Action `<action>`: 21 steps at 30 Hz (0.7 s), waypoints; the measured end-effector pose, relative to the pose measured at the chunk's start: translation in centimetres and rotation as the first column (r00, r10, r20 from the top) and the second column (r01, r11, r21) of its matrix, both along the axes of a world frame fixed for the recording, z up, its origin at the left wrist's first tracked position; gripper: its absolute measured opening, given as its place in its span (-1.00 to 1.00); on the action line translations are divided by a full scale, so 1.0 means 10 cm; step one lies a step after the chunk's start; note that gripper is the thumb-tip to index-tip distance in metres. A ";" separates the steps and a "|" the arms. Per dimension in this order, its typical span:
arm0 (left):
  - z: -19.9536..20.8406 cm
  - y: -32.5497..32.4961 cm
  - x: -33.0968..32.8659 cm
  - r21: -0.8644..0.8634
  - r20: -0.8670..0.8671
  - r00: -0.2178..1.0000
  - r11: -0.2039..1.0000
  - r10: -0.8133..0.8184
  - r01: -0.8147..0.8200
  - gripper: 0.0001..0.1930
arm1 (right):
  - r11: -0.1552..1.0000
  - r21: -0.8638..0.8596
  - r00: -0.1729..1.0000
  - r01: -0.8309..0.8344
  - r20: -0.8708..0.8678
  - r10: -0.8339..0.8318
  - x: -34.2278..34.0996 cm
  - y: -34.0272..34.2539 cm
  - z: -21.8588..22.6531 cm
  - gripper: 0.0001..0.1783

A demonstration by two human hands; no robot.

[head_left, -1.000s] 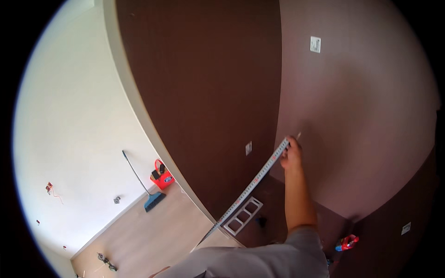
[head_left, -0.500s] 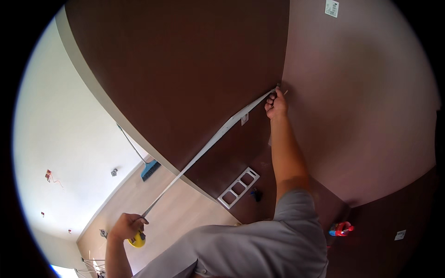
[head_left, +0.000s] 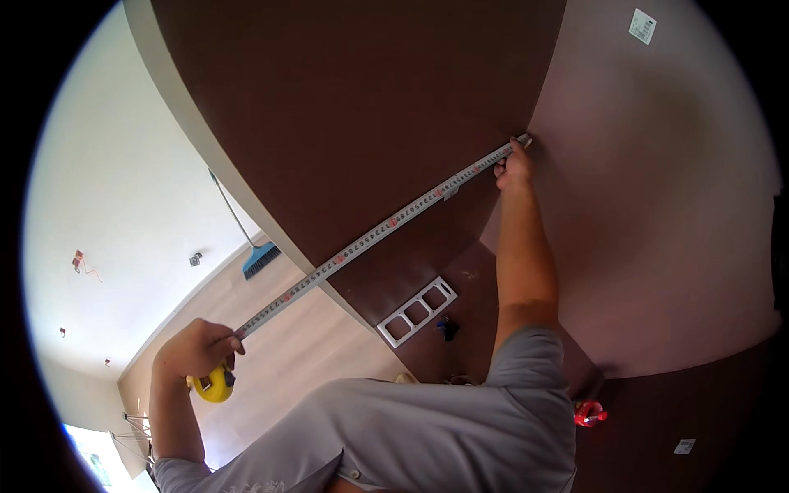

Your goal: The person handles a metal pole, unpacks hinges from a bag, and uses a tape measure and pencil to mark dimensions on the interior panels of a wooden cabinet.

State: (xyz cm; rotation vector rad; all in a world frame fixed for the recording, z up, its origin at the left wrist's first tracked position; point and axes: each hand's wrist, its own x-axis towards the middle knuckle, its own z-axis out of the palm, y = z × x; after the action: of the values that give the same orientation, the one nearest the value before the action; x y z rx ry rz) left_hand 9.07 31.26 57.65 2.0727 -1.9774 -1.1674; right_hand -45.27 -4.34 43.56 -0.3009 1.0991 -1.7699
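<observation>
My left hand is closed at the lower left around a yellow tape measure, thumb and fingers by the point where the blade comes out. From there the pulled-out metal blade runs slantwise up to the right across the dark brown panel, its marked face toward me. At the far end my right hand pinches the blade's tip near the corner where the brown panel meets the lighter pinkish panel. Whether the tip touches that side panel I cannot tell.
A white frame with three square openings lies on the lower brown surface beside a small dark object. A red bottle stands at lower right. Beyond the pale panel edge, a blue broom leans against the white wall.
The blade was twisted and seen mostly edge-on; now it lies flatter with its marks showing. My left hand has moved up and left with the case. The right hand shifted slightly right in view.
</observation>
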 end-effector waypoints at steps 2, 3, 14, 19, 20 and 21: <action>-0.04 -0.16 -0.09 -0.023 0.025 1.000 1.000 -0.009 0.009 -0.74 | 1.000 0.019 1.000 0.011 0.022 -0.011 -0.01 -0.08 -0.07 -0.79; -0.06 -0.23 -0.14 -0.037 0.028 0.999 0.999 -0.020 0.021 -0.73 | 1.000 0.008 1.000 0.001 0.004 -0.001 -0.01 -0.11 -0.09 -0.80; -0.19 -0.34 -0.19 0.036 -0.013 0.999 0.999 -0.039 0.039 -0.66 | 0.996 0.079 0.989 -0.037 -0.140 0.048 0.12 0.12 -0.03 -0.77; -0.18 -0.34 -0.23 0.046 0.006 1.000 0.999 -0.004 0.003 -0.66 | 0.999 0.032 0.983 -0.031 -0.179 0.037 0.14 0.15 -0.05 -0.77; -0.19 -0.33 -0.23 0.047 0.013 1.000 0.999 0.000 -0.001 -0.66 | 0.999 0.019 0.981 -0.033 -0.191 0.036 0.14 0.16 -0.05 -0.77; -0.19 -0.34 -0.23 0.051 0.012 1.000 0.999 0.002 -0.003 -0.66 | 0.999 0.022 0.980 -0.036 -0.192 0.040 0.14 0.17 -0.05 -0.76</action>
State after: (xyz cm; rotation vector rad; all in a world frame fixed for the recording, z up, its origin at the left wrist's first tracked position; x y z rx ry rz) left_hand 6.76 27.89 55.78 2.1102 -1.9699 -1.2201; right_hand -43.90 -2.68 43.04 -0.4877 1.2373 -1.7227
